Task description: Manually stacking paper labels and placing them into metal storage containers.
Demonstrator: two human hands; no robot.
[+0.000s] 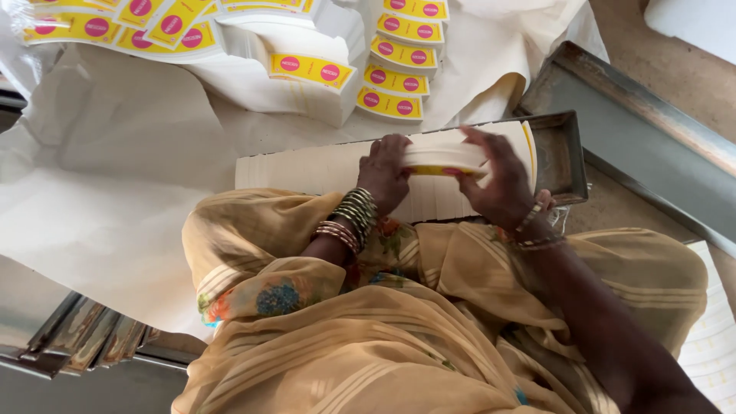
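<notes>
So both hands are clamped on one small stack of labels (445, 159), left hand (386, 173) and right hand (502, 180) squeezing opposite ends just above the metal tray (558, 157). I'd say keep the edges squared and pressure even so nothing fans out. That tray holds a long white row of labels (322, 170); more yellow label bundles (395, 77) sit on white paper (115, 153) behind.

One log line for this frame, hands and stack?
left hand: grips card bundle | right hand: grips same bundle | below: long card row in metal tray
</notes>
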